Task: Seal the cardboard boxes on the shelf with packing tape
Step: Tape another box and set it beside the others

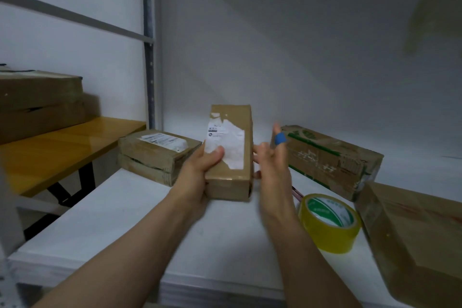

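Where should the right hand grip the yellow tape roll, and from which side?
Likely from above, at its left rim: the tape roll lies flat with its core open upward, so fingers hook inside, thumb on the yellow wall. A cardboard box crowds its right; the right hand is left of it.

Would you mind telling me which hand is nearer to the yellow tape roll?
Right. The right hand is open, just up-left of the yellow tape roll; the left hand holds the small cardboard box, farther left.

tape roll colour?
Yellow tape roll, green-printed white core; head view shows it clearly.
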Tool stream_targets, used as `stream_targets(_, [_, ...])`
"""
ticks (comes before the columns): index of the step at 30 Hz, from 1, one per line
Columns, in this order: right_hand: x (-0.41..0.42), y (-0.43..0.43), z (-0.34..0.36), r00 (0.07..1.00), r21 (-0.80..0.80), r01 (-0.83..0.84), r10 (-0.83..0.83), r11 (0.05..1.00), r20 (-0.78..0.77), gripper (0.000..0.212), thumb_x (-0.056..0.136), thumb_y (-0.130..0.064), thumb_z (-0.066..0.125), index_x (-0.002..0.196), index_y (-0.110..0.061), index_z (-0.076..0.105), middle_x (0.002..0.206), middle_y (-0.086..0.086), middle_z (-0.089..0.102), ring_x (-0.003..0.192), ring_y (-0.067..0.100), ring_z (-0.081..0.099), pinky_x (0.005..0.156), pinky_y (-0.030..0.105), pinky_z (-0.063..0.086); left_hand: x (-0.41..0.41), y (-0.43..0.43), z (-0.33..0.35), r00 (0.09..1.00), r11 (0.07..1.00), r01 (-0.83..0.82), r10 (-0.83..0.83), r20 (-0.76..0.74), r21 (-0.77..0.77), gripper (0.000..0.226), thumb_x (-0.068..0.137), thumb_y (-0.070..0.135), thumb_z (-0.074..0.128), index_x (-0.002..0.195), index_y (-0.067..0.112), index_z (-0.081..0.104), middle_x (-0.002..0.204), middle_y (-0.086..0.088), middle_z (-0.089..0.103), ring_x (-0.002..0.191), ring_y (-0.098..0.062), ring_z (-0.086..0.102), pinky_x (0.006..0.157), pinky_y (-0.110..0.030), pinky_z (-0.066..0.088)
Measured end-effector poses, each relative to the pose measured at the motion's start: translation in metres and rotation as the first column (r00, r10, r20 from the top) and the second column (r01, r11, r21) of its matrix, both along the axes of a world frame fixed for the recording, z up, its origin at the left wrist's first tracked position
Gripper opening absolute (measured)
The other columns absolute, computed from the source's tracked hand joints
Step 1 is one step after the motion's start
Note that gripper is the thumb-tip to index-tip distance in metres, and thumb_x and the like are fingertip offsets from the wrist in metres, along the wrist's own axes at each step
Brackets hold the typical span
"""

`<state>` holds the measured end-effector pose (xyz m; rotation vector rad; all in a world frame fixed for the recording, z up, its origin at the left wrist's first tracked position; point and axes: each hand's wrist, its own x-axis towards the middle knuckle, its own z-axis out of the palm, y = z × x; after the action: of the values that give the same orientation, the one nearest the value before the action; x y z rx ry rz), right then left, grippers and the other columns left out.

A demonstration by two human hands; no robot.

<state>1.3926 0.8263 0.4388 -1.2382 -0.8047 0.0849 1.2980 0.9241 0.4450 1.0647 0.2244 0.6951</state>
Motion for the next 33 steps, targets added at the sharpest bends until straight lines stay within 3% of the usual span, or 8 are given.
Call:
stream_targets(2, [0.008, -0.002, 0.003, 0.995, 0.096, 0.087, -0.08, 0.992, -0.065, 0.042, 0.106, -0.041, 0.042, 0.148, -0.036, 0.04, 0.113, -0.002, 0.069, 0.093, 0.001, 0.066, 0.07, 0.018, 0.051, -0.003, 0.002, 0.003, 0.997, 0.964, 0.049, -0.03, 0.074, -0.263, 0.038, 0.09, 0.022, 0.064, 0.125, 0.008, 0.065, 0.117, -0.017, 0.072, 0.107, -0.035, 0.069, 0.101, -0.053, 0.05])
stream_targets(6, [0.012, -0.001, 0.003, 0.991, 0.107, 0.051, -0.037, 0.993, -0.129, 0.049, 0.101, -0.053, 0.041, 0.145, -0.032, 0.046, 0.125, -0.006, 0.066, 0.107, 0.008, 0.062, 0.077, 0.028, 0.05, -0.014, 0.007, 0.007, 0.958, 0.824, 0.215, -0.075, 0.276, -0.524, 0.048, 0.082, 0.03, 0.069, 0.123, 0.006, 0.063, 0.118, -0.023, 0.07, 0.101, -0.041, 0.071, 0.092, -0.06, 0.053])
stream_targets(10, [0.005, 0.0, 0.005, 0.975, 0.092, -0.153, 0.166, 0.984, -0.151, 0.064, 0.089, -0.064, 0.043, 0.148, -0.04, 0.043, 0.133, -0.005, 0.065, 0.118, 0.011, 0.064, 0.093, 0.043, 0.055, -0.019, 0.006, 0.004, 0.922, 0.777, 0.34, -0.163, 0.352, -0.53, 0.056, 0.083, 0.039, 0.066, 0.12, -0.003, 0.067, 0.125, -0.028, 0.065, 0.107, -0.044, 0.067, 0.094, -0.064, 0.05])
stream_targets(15, [-0.002, 0.0, 0.004, 0.935, 0.054, -0.306, 0.311, 0.95, -0.169, 0.08, 0.076, -0.076, 0.06, 0.148, -0.053, 0.034, 0.141, -0.006, 0.06, 0.129, 0.014, 0.057, 0.101, 0.043, 0.051, -0.018, 0.006, 0.002, 0.895, 0.736, 0.417, -0.23, 0.382, -0.534, 0.062, 0.085, 0.039, 0.066, 0.133, 0.0, 0.059, 0.134, -0.026, 0.06, 0.123, -0.043, 0.058, 0.107, -0.061, 0.039])
stream_targets(20, [-0.004, 0.006, 0.0, 0.908, 0.048, -0.368, 0.37, 0.929, -0.198, 0.079, 0.079, -0.049, 0.081, 0.141, -0.06, 0.033, 0.128, -0.008, 0.068, 0.12, 0.02, 0.065, 0.105, 0.053, 0.05, -0.012, 0.012, -0.006, 0.897, 0.719, 0.427, -0.262, 0.354, -0.549, 0.067, 0.085, 0.036, 0.069, 0.139, -0.001, 0.054, 0.135, -0.026, 0.059, 0.126, -0.041, 0.057, 0.113, -0.056, 0.038])
stream_targets(23, [-0.005, 0.005, -0.002, 0.9, 0.114, -0.358, 0.375, 0.927, -0.221, 0.08, 0.079, -0.03, 0.08, 0.142, -0.051, 0.035, 0.117, -0.007, 0.073, 0.114, 0.02, 0.068, 0.103, 0.054, 0.051, -0.011, 0.014, -0.007, 0.908, 0.742, 0.408, -0.267, 0.323, -0.533, 0.068, 0.082, 0.034, 0.07, 0.138, -0.002, 0.055, 0.136, -0.026, 0.058, 0.128, -0.039, 0.056, 0.114, -0.054, 0.037])
stream_targets(27, [-0.002, 0.004, -0.005, 0.872, 0.164, -0.344, 0.379, 0.925, -0.309, 0.077, 0.081, -0.016, 0.081, 0.132, -0.057, 0.04, 0.115, -0.005, 0.074, 0.112, 0.023, 0.069, 0.099, 0.055, 0.053, -0.011, 0.014, -0.009, 0.908, 0.763, 0.413, -0.3, 0.293, -0.498, 0.072, 0.078, 0.033, 0.074, 0.139, -0.002, 0.054, 0.139, -0.026, 0.055, 0.131, -0.04, 0.052, 0.115, -0.055, 0.034])
stream_targets(33, [-0.001, -0.002, 0.001, 0.787, 0.231, -0.346, 0.415, 0.909, -0.457, 0.057, 0.079, -0.031, 0.08, 0.128, -0.037, 0.052, 0.117, 0.003, 0.073, 0.108, 0.028, 0.071, 0.094, 0.057, 0.055, -0.014, 0.013, -0.011, 0.9, 0.804, 0.435, -0.373, 0.227, -0.405, 0.077, 0.071, 0.027, 0.085, 0.139, 0.003, 0.057, 0.145, -0.025, 0.051, 0.137, -0.04, 0.046, 0.117, -0.058, 0.029])
